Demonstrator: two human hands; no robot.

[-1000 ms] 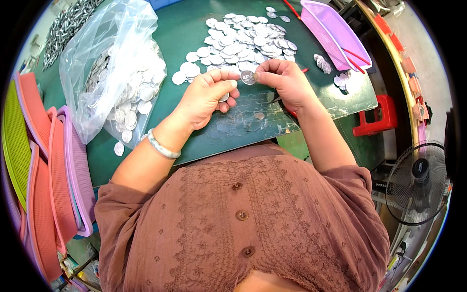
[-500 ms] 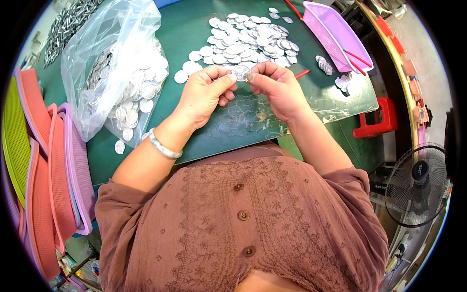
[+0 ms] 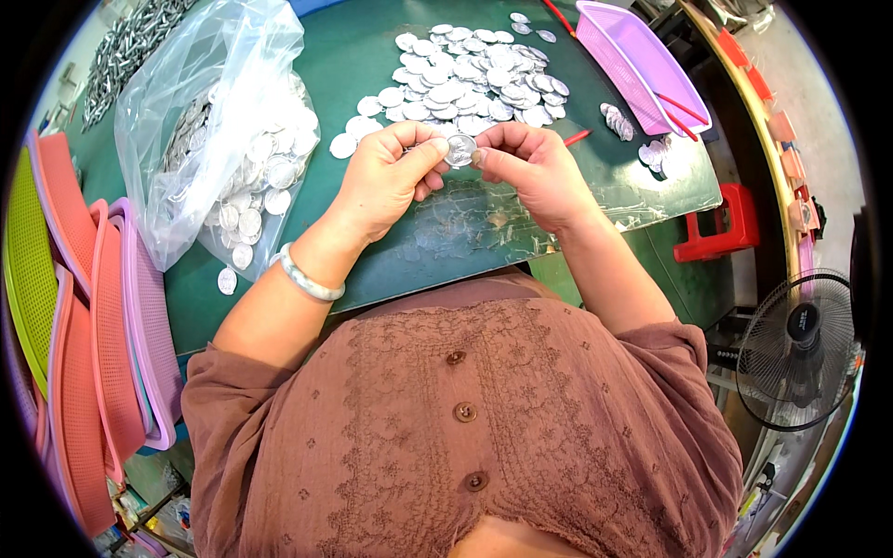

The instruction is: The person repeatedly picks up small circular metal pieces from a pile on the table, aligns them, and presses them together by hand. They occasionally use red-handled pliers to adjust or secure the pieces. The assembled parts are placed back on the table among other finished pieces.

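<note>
Black fan (image 3: 803,323) at right, red stool (image 3: 741,219), coral baskets (image 3: 79,395)

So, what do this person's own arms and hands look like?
The left hand and right hand are both ungloved. Loose brown sleeves end around the elbows. A pale, mottled bangle circles the left wrist; the right wrist shows none.

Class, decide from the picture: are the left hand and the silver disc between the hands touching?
Touching. The head view shows the left hand gripping the silver disc at its left edge.
</note>
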